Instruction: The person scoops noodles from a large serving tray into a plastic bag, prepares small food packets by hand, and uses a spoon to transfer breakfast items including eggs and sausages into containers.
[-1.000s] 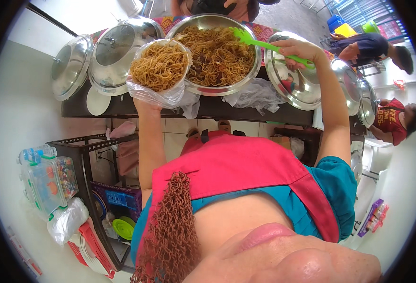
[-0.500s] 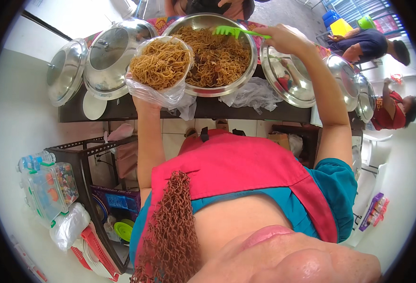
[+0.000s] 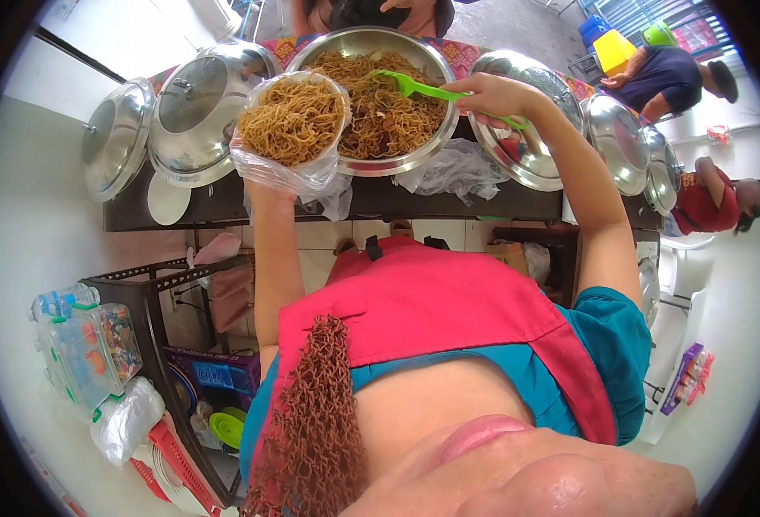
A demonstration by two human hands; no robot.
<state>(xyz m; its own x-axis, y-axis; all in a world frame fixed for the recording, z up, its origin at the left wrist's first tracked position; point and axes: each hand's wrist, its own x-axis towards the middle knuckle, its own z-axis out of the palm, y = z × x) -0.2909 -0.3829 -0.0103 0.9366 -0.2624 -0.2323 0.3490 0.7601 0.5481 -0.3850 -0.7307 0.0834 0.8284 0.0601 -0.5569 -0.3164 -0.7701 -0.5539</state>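
A wide steel basin (image 3: 371, 165) on the counter holds brown fried noodles (image 3: 397, 116) with darker bits in them. My right hand (image 3: 490, 96) is closed around the handle of a bright green pasta fork (image 3: 414, 87), whose toothed head touches the noodles in the basin. At the basin's left side, my left hand (image 3: 270, 191) supports a plate lined with clear plastic (image 3: 264, 172) from below; its fingers are mostly hidden by the plastic. Heaped on that plate is a mound of noodles (image 3: 292, 121).
Lidded steel pots stand left (image 3: 195, 103) and right (image 3: 526, 129) of the basin. Crumpled clear plastic (image 3: 457, 171) lies at the counter's front edge. A person (image 3: 380, 13) is across the counter; others (image 3: 669, 77) are at the right. A dark metal rack (image 3: 152, 302) stands low at left.
The green pasta fork has moved down and slightly left into the noodles, its handle now slanting down to the right. My left hand with the plate has stayed nearly still.
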